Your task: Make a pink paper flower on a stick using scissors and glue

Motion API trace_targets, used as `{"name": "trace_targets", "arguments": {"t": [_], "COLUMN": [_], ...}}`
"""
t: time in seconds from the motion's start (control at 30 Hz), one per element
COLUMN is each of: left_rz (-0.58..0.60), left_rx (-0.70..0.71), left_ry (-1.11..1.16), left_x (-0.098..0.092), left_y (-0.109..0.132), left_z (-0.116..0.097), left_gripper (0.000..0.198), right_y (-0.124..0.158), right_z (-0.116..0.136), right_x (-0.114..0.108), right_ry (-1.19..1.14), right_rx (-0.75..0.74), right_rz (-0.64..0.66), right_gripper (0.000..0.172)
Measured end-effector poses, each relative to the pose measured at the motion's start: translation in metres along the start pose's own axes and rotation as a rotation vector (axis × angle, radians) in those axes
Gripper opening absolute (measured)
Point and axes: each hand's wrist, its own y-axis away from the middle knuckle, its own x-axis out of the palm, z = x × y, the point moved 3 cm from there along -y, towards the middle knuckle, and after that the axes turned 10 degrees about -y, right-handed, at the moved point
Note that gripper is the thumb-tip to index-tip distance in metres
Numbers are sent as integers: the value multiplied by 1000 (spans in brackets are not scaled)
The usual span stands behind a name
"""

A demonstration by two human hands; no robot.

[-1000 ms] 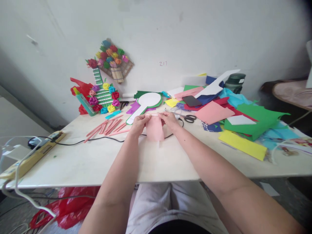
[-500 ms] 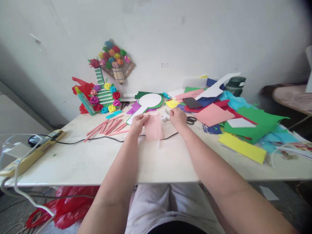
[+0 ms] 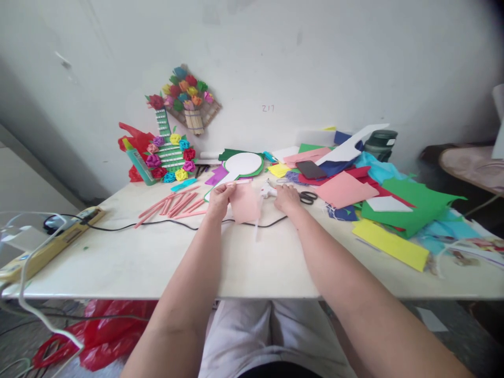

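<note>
My left hand (image 3: pixel 220 199) pinches the upper left edge of a small pink paper sheet (image 3: pixel 244 203), which has a narrow rolled edge along its top. A white glue gun (image 3: pixel 268 191) lies just right of that sheet, and a translucent glue stick (image 3: pixel 257 231) extends from it toward me. My right hand (image 3: pixel 287 197) is down at the table with its fingers closed around the glue gun's right end, though the grip is partly hidden. Black-handled scissors (image 3: pixel 308 197) lie right beside this hand. Several pink paper rolls (image 3: pixel 183 205) are left of my left hand.
A white-and-green round paddle shape (image 3: pixel 243 164) lies behind the hands. Coloured sheets, including a green one (image 3: pixel 409 202), and a phone (image 3: pixel 311 169) are heaped at right. At left are a glue bottle (image 3: pixel 139 164), a flower-decorated guitar shape (image 3: pixel 173 152) and a power strip (image 3: pixel 59 244). A black cable crosses the table.
My right hand has come down from above the glue gun to its right end at the table. My left hand has shifted slightly left with the pink sheet.
</note>
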Motion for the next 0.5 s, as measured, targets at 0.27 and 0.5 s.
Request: {"name": "trace_targets", "arguments": {"t": [0.27, 0.5], "left_rz": [-98, -58], "left_rx": [10, 17], "left_ry": [92, 25], "left_x": [-9, -11], "left_y": [-4, -4], "left_z": [0, 3], "left_gripper": [25, 27], "right_y": [0, 3], "right_z": [-4, -22], "right_x": [-3, -14], "right_ry": [-38, -245], "right_rx": [34, 234], "right_rz": [-71, -153], "right_gripper": [38, 36]}}
